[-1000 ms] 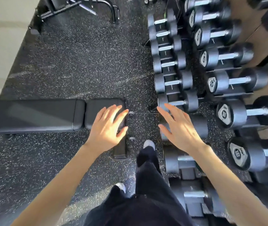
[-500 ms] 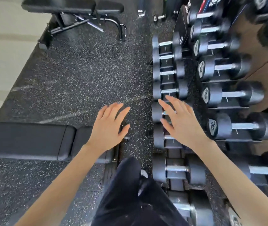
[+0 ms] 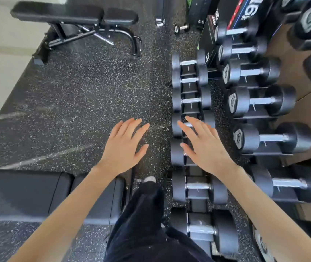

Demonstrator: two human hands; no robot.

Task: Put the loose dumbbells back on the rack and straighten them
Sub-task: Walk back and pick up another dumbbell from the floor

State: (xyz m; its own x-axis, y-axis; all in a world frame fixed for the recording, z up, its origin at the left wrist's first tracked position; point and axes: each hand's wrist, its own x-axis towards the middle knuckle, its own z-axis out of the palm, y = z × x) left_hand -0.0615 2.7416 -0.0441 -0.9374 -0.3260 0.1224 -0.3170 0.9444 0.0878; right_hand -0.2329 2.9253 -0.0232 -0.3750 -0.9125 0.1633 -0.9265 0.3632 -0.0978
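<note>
Left hand spread, empty, beside black steel dumbbell rack | right hand spread, empty, over rack's lower row | small black chrome-handled dumbbell loose on floor beyond rack's far end | judged: pickup not yet done.

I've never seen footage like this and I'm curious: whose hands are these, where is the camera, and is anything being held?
This picture comes from a wide-angle camera worn on a person's head, looking down. No machine: the left hand and right hand are bare, fingers straight, holding nothing. The right hand is above a low row of dumbbells on the rack; bigger dumbbells sit on a higher tier to its right. On the speckled floor stand a near bench and a far bench. One small dumbbell lies loose on the floor far ahead.
</note>
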